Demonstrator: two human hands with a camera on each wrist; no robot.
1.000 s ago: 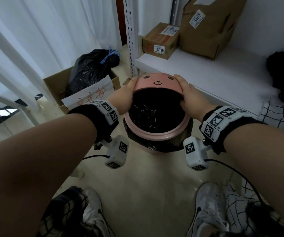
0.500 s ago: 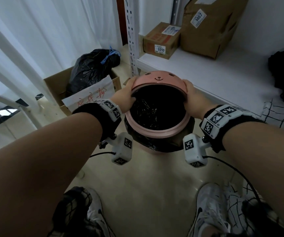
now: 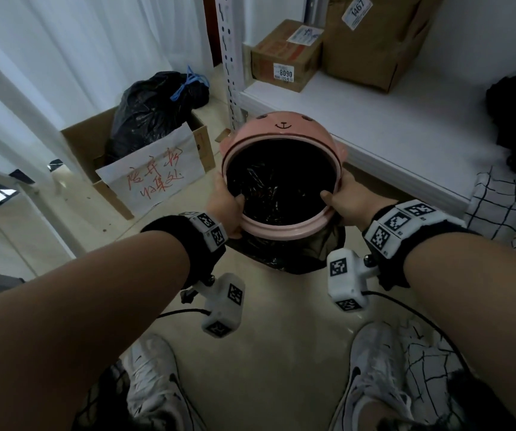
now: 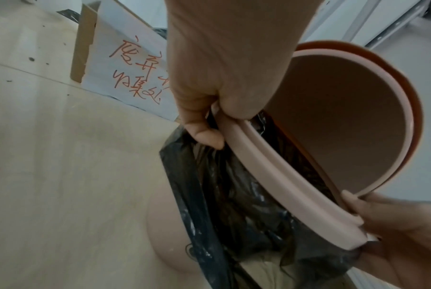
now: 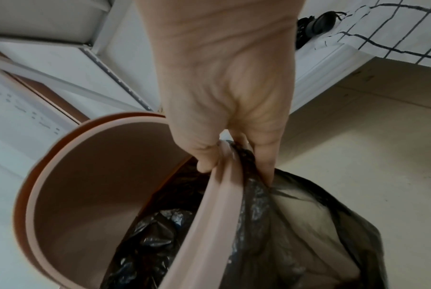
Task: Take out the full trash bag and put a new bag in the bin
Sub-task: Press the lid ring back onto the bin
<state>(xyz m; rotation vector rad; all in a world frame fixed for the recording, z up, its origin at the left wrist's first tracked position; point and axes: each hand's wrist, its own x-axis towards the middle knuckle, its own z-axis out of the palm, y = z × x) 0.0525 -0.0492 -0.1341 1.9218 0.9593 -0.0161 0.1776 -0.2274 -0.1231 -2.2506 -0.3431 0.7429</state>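
A pink lid ring (image 3: 284, 232) with a bear-face flap (image 3: 281, 129) is raised and tilted above the bin. My left hand (image 3: 227, 206) grips its left side and my right hand (image 3: 343, 200) grips its right side, thumbs inside the opening. Under it a black trash bag (image 3: 297, 258) is folded over the bin's mouth. In the left wrist view my left hand (image 4: 209, 109) pinches the ring (image 4: 271, 176) above the bag (image 4: 221, 195) and the pink bin body (image 4: 164, 224). In the right wrist view my right hand (image 5: 229, 117) holds the ring (image 5: 209, 215) beside the bag (image 5: 296, 224).
A tied full black bag (image 3: 154, 110) sits in a cardboard box (image 3: 85, 141) with a handwritten paper sign (image 3: 154, 178), left of the bin. A white shelf (image 3: 406, 126) with two cartons and black cloth is on the right. My shoes (image 3: 374, 377) stand on the floor near me.
Both hands slid from the far part of the lid ring to its near sides. The ring rose off the bin and tilted, exposing the bag's folded edge.
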